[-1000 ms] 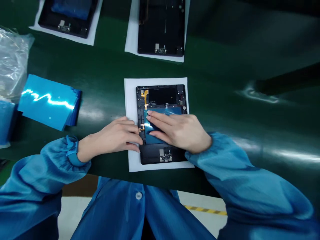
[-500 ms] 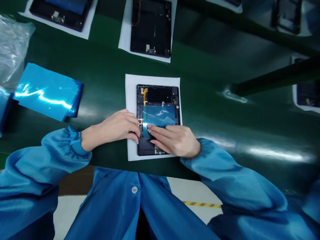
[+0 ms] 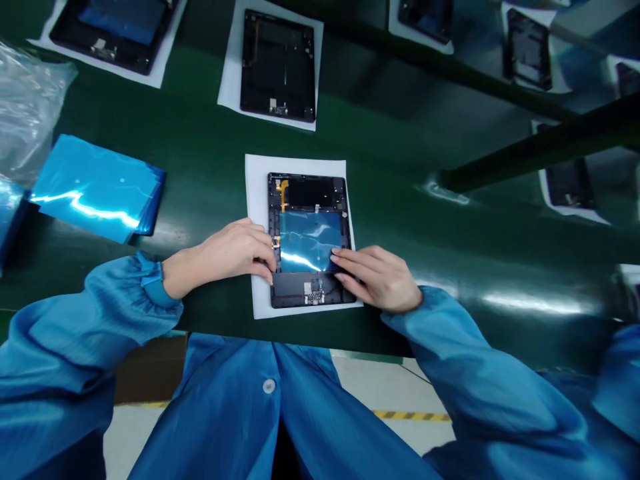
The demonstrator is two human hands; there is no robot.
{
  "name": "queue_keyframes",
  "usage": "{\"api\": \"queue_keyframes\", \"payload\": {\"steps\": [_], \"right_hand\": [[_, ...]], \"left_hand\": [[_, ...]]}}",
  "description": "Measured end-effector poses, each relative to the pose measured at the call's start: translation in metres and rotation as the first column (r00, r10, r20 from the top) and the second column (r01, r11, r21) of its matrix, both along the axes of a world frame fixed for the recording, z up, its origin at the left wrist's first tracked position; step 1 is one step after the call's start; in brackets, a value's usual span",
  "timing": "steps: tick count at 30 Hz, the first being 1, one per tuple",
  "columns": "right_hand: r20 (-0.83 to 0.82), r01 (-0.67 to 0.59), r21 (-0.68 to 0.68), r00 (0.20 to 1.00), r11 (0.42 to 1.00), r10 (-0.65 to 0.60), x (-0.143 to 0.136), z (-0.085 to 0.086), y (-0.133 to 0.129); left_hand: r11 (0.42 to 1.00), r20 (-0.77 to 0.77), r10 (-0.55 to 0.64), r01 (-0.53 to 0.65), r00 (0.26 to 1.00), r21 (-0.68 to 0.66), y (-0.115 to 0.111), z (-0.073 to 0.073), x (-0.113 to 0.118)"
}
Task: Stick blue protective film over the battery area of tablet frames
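An opened tablet housing lies on a white sheet in front of me. A shiny blue film covers its middle, with a black panel and an orange flex cable beyond it and a small circuit board at the near edge. My left hand grips the housing's left edge with bent fingers and thumb. Stretched out, the fingers of my right hand rest on the film's lower right corner, while the thumb is over the housing's right side.
To the left lie a stack of blue films and a clear plastic bag. Farther back, tablet housings lie on white sheets. A dark green bar crosses the right side, with more housings beyond it.
My right hand has slid right across the blue film, from its lower left to its lower right corner, uncovering the circuit board. My left hand stays at the edge. The view has shifted slightly.
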State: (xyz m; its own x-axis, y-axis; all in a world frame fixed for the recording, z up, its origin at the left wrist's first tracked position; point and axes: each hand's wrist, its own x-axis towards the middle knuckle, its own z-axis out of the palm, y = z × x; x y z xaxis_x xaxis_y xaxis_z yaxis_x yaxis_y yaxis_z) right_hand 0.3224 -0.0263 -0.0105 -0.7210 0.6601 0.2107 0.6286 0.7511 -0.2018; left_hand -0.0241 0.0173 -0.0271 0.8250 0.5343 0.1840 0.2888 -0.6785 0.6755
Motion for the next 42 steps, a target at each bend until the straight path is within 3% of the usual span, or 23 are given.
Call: {"api": "queue_keyframes", "payload": {"steps": [6, 13, 16, 18, 20, 21, 24, 25, 27, 31, 34, 36, 38, 40, 42], "right_hand": [[0.032, 0.158, -0.032, 0.987, 0.987, -0.157, -0.018, -0.005, 0.044], [-0.055, -0.067, 0.068, 0.996, 0.995, 0.071, 0.003, -0.010, -0.002], [-0.098, -0.006, 0.083, 0.995, 0.997, 0.014, 0.004, -0.016, -0.001], [-0.097, 0.051, 0.102, 0.994, 0.994, -0.041, -0.004, -0.016, 0.011], [-0.062, 0.054, 0.102, 0.997, 0.993, -0.048, -0.021, -0.012, 0.023], [-0.034, 0.028, 0.087, 0.999, 0.996, -0.025, -0.031, -0.009, 0.029], [0.058, -0.050, -0.005, 0.997, 0.999, 0.050, -0.066, -0.002, 0.039], [0.092, -0.047, -0.038, 0.994, 0.998, 0.051, -0.077, -0.001, 0.041], [0.156, 0.012, -0.084, 0.988, 0.996, 0.001, -0.095, 0.001, 0.045], [0.141, 0.116, -0.103, 0.985, 0.988, -0.101, -0.106, -0.004, 0.049], [-0.053, 0.068, -0.095, 0.996, 0.993, -0.073, -0.094, -0.013, 0.044], [-0.244, 0.149, -0.065, 0.957, 0.987, -0.160, -0.078, -0.020, 0.038], [-0.384, 0.336, -0.088, 0.857, 0.938, -0.343, -0.058, -0.027, 0.034], [-0.409, 0.480, -0.197, 0.752, 0.855, -0.517, -0.037, -0.031, 0.031], [-0.357, 0.519, -0.347, 0.697, 0.781, -0.621, -0.019, -0.032, 0.029]], "left_hand": [[1.000, 0.006, 0.023, -0.023, 1.000, 0.005, 0.003, -0.001, -0.001], [0.999, -0.041, 0.053, -0.053, 0.998, -0.007, -0.003, -0.001, 0.005], [0.999, -0.066, 0.042, -0.044, 0.997, -0.033, -0.003, 0.006, 0.003], [0.996, -0.119, 0.010, -0.020, 0.993, -0.082, 0.003, 0.019, 0.001], [0.990, -0.201, 0.104, -0.120, 0.974, -0.072, 0.015, 0.037, 0.004], [0.974, -0.247, 0.217, -0.228, 0.945, -0.017, 0.023, 0.045, 0.008], [0.804, -0.331, 0.595, -0.535, 0.733, 0.261, 0.051, 0.058, 0.031], [0.759, -0.355, 0.651, -0.566, 0.671, 0.322, 0.060, 0.057, 0.040], [0.742, -0.428, 0.670, -0.562, 0.606, 0.366, 0.077, 0.050, 0.059], [0.790, -0.487, 0.613, -0.498, 0.622, 0.358, 0.099, 0.034, 0.077], [0.834, -0.527, 0.552, -0.437, 0.646, 0.338, 0.109, 0.030, 0.076], [0.859, -0.545, 0.512, -0.387, 0.664, 0.336, 0.111, 0.030, 0.074], [0.872, -0.545, 0.487, -0.341, 0.683, 0.351, 0.111, 0.030, 0.073], [0.874, -0.534, 0.477, -0.313, 0.698, 0.373, 0.108, 0.032, 0.072], [0.868, -0.518, 0.482, -0.305, 0.706, 0.392, 0.103, 0.036, 0.071]]}}
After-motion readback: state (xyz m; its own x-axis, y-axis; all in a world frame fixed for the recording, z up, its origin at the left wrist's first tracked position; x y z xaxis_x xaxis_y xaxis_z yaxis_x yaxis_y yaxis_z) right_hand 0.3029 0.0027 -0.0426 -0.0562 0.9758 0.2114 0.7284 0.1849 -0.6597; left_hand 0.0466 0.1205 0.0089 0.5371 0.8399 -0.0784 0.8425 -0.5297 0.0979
